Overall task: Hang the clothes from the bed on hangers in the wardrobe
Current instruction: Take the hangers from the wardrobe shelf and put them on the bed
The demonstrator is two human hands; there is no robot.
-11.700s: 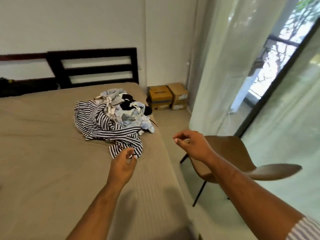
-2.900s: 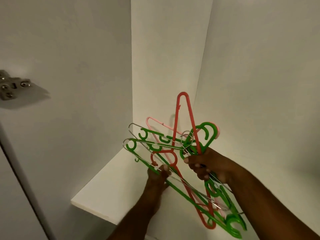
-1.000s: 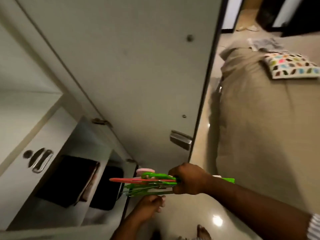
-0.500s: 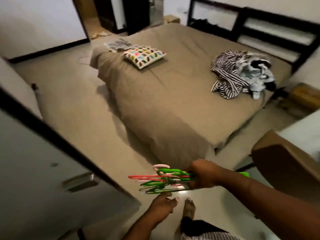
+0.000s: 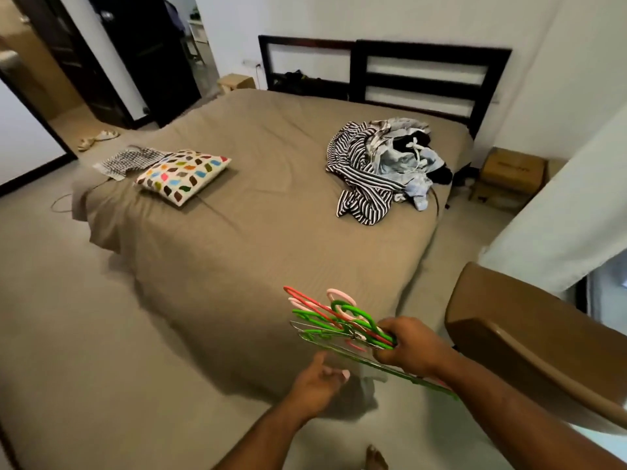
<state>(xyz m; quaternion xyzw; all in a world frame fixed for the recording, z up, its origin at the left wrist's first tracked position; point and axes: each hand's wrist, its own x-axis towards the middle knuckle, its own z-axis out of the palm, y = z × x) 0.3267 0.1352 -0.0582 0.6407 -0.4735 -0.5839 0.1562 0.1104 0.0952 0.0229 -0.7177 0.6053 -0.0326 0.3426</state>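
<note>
Clothes (image 5: 380,167) lie in a crumpled heap on the far right side of the brown bed (image 5: 254,232), near the dark headboard (image 5: 431,76): a black-and-white striped garment tangled with pale blue and black pieces; the heap is well apart from both hands. The right hand (image 5: 412,347), its fingers curled tight, grips a bundle of green, red, pink and wire hangers (image 5: 336,320) over the bed's near corner; the left hand (image 5: 315,385) hovers just below, fingers relaxed, holding nothing.
</note>
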